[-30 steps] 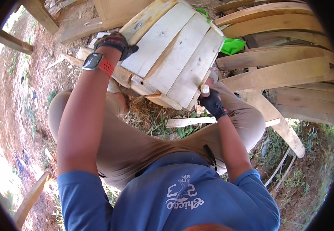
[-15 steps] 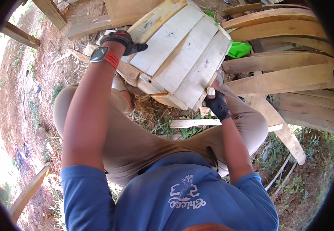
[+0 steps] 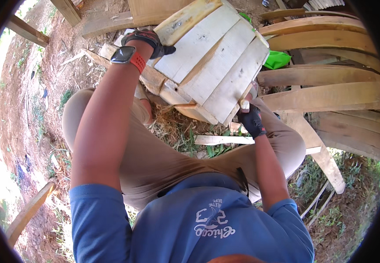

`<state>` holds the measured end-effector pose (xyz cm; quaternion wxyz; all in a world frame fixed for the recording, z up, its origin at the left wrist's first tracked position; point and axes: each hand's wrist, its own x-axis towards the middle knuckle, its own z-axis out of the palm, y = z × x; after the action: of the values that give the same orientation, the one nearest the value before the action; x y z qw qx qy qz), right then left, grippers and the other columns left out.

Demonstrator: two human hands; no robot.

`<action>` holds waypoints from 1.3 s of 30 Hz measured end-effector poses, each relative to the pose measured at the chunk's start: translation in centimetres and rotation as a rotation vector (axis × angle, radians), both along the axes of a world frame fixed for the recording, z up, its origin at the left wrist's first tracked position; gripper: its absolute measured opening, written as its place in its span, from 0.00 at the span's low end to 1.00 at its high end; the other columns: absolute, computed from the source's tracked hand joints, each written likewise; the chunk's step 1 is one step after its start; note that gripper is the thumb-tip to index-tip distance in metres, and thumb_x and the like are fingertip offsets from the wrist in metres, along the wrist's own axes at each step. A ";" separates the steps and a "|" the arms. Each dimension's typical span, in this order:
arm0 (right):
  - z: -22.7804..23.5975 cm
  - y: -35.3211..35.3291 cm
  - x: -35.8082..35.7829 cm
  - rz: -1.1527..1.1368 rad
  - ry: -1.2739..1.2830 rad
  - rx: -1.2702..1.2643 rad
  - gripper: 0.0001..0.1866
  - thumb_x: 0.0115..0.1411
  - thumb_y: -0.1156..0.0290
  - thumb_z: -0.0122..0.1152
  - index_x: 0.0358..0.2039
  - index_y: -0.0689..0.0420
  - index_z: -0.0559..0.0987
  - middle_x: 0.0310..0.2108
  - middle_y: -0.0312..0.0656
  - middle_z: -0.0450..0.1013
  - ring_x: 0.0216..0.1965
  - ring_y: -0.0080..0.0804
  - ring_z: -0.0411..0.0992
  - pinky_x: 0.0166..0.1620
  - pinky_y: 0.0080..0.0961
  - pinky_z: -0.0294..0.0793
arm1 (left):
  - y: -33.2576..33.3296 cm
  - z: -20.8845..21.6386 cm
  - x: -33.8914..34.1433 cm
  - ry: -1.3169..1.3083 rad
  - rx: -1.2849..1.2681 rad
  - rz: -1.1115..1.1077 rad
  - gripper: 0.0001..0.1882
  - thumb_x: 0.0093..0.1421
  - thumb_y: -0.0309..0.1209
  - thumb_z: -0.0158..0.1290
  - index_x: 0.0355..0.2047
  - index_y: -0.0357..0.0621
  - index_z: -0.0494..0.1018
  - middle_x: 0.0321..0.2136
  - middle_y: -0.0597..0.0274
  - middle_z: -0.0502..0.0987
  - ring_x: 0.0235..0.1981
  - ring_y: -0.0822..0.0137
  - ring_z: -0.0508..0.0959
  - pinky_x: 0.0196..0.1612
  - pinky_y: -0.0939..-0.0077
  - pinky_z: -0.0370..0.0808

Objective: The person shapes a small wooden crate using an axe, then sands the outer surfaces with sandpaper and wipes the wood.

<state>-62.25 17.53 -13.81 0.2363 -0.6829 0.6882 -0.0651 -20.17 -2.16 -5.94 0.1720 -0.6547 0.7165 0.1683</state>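
Observation:
A box-like wooden piece point(image 3: 207, 65), built of white-painted planks with bare wood edges, stands tilted between my legs. My left hand point(image 3: 148, 43), in a black glove, grips its left edge; the thumb lies across the planks and the other fingers are largely hidden. At the near right corner, my gloved right hand point(image 3: 252, 120) is closed in a fist close against the piece. A short pale end point(image 3: 245, 105) shows at the top of that fist; what it belongs to is hidden.
Curved wooden boards point(image 3: 321, 96) are stacked on the right, beside a bright green bag-like thing point(image 3: 277, 60). A white strip of wood point(image 3: 223, 140) lies on the grass between my legs. Timber posts point(image 3: 30, 31) stand at the far left, and a curved board point(image 3: 30, 212) lies near left.
The whole view has shifted slightly, so the plank piece and both hands appear a little farther right. Both hands keep their places on or beside it.

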 end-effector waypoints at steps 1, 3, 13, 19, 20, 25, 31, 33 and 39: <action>0.6 -0.4 0.8 -0.022 -0.048 -0.042 0.09 0.56 0.64 0.62 0.33 0.56 0.78 0.27 0.52 0.77 0.32 0.55 0.78 0.39 0.49 0.75 | 0.1 0.0 0.1 -0.011 -0.004 0.011 0.52 0.56 0.80 0.48 0.59 0.45 0.80 0.53 0.47 0.83 0.55 0.48 0.81 0.60 0.54 0.76; 2.3 -0.8 2.7 -0.063 -0.135 -0.100 0.10 0.58 0.63 0.63 0.33 0.56 0.79 0.27 0.52 0.78 0.32 0.55 0.79 0.39 0.49 0.76 | 0.2 -1.1 0.6 0.013 -0.063 0.010 0.51 0.56 0.79 0.48 0.59 0.45 0.80 0.53 0.47 0.83 0.56 0.48 0.81 0.60 0.54 0.75; 2.1 0.4 1.9 -0.033 -0.031 -0.077 0.13 0.52 0.68 0.66 0.39 0.56 0.80 0.34 0.54 0.80 0.40 0.61 0.78 0.44 0.52 0.76 | 0.2 -1.3 1.1 0.116 -0.039 -0.084 0.50 0.57 0.79 0.48 0.56 0.45 0.81 0.48 0.45 0.84 0.50 0.47 0.83 0.56 0.54 0.78; 2.2 0.2 2.3 -0.020 -0.042 -0.102 0.14 0.55 0.65 0.65 0.41 0.55 0.81 0.35 0.54 0.80 0.42 0.60 0.78 0.45 0.52 0.77 | 0.4 -0.4 0.3 0.079 0.027 -0.049 0.50 0.57 0.79 0.48 0.57 0.47 0.81 0.50 0.45 0.84 0.52 0.46 0.82 0.58 0.55 0.77; 2.5 0.0 2.7 -0.063 -0.068 -0.100 0.14 0.55 0.65 0.65 0.42 0.55 0.81 0.35 0.54 0.80 0.42 0.60 0.79 0.46 0.52 0.77 | 0.0 0.9 0.3 0.090 0.059 -0.071 0.50 0.57 0.79 0.48 0.58 0.48 0.80 0.51 0.45 0.83 0.53 0.46 0.82 0.59 0.55 0.76; 2.0 0.4 2.6 0.002 0.007 -0.131 0.14 0.57 0.65 0.64 0.44 0.54 0.82 0.39 0.54 0.81 0.45 0.59 0.79 0.48 0.52 0.77 | -0.2 -1.4 0.9 0.044 -0.013 -0.052 0.51 0.55 0.80 0.48 0.57 0.48 0.81 0.53 0.45 0.82 0.56 0.45 0.80 0.60 0.55 0.76; 0.4 -0.2 0.9 0.002 -0.008 -0.138 0.13 0.55 0.66 0.64 0.40 0.55 0.80 0.33 0.52 0.80 0.39 0.58 0.79 0.43 0.51 0.77 | -0.6 -1.6 1.2 0.071 0.020 -0.022 0.50 0.55 0.79 0.49 0.58 0.49 0.80 0.55 0.46 0.82 0.58 0.47 0.79 0.63 0.56 0.74; 2.3 -0.2 3.1 0.053 -0.013 -0.253 0.12 0.56 0.64 0.62 0.38 0.55 0.79 0.31 0.52 0.79 0.37 0.58 0.79 0.42 0.51 0.76 | -0.5 -1.4 1.0 0.056 0.051 -0.008 0.51 0.55 0.79 0.49 0.62 0.51 0.77 0.58 0.45 0.80 0.60 0.47 0.78 0.64 0.55 0.73; 0.7 -0.9 0.0 -0.075 0.070 0.048 0.15 0.59 0.62 0.64 0.43 0.54 0.82 0.40 0.54 0.81 0.45 0.60 0.78 0.48 0.51 0.77 | -0.6 -1.7 1.5 0.079 0.030 -0.037 0.51 0.56 0.77 0.50 0.66 0.52 0.74 0.58 0.43 0.80 0.62 0.47 0.77 0.65 0.55 0.72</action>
<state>-62.24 16.62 -13.09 0.2257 -0.6525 0.7227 -0.0335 -18.67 -2.73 -7.66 0.1564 -0.6314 0.7323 0.2015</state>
